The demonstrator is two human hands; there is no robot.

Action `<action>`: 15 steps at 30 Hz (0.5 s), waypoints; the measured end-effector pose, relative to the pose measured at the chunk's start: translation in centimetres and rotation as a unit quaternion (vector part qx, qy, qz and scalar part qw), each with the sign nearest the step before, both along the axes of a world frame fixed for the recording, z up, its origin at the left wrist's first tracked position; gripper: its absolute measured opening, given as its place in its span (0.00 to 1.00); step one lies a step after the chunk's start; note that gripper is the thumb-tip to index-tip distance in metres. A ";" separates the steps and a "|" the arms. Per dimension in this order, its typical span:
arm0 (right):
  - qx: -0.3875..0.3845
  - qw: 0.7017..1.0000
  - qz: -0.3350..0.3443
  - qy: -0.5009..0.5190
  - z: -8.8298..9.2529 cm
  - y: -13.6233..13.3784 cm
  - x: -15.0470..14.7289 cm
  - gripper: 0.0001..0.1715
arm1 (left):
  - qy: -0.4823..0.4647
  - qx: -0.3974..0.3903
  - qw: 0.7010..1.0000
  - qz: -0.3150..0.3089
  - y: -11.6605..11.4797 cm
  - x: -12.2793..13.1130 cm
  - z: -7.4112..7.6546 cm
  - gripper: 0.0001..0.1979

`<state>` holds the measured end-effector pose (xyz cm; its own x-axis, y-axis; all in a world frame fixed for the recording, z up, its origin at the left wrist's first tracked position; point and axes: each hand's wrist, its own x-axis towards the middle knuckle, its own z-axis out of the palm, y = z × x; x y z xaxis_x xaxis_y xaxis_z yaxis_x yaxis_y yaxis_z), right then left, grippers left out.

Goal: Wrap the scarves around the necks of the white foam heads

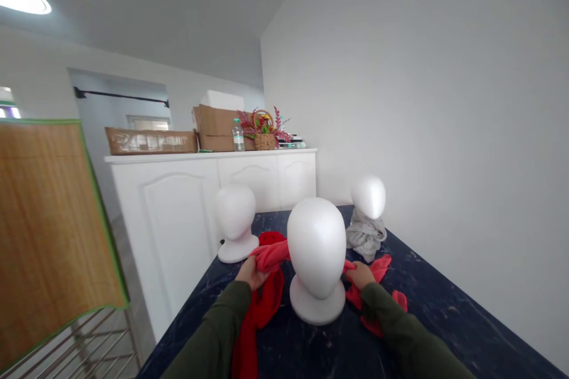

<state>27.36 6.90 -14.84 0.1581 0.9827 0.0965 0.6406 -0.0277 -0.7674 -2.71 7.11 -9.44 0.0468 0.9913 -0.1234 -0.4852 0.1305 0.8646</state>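
A white foam mannequin head stands upright on its round base in front of me. Behind its neck runs a coral-red scarf, partly hidden by the head. To the left of the head, my left hand is closed on one part of this scarf. My right hand grips it on the other side, and loose folds lie on the table past that hand. A deeper red cloth lies beside and below my left hand, hanging toward the front.
The dark blue marbled table carries a second bare mannequin head at the left and a third head with a grey scarf at the back right. Behind are a white cabinet, cardboard boxes, a bottle and a flower basket.
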 end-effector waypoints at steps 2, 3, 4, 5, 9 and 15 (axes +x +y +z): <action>0.053 0.998 -0.007 0.032 -1.3 -0.5 0.1 0.07 | -0.038 0.043 0.998 0.024 -0.4 0.1 -1.3 0.10; 0.073 0.995 -0.005 0.061 -1.8 -0.7 0.1 0.10 | -0.054 0.064 0.996 0.034 -0.6 0.2 -1.8 0.11; 0.084 0.991 -0.002 0.104 -2.2 -0.8 0.1 0.12 | -0.066 0.079 0.994 0.042 -0.9 0.3 -2.2 0.11; 0.085 0.983 0.002 0.161 -2.4 -0.9 0.1 0.14 | -0.072 0.088 0.992 0.049 -1.0 0.3 -2.5 0.12; 0.000 0.908 0.036 0.418 -2.0 -1.5 0.1 0.13 | -0.077 0.116 0.988 0.071 -1.7 0.3 -2.6 0.14; -0.106 0.849 0.147 0.497 -0.8 -3.5 -1.2 0.16 | 0.028 0.171 0.984 0.045 -2.8 1.0 -1.9 0.15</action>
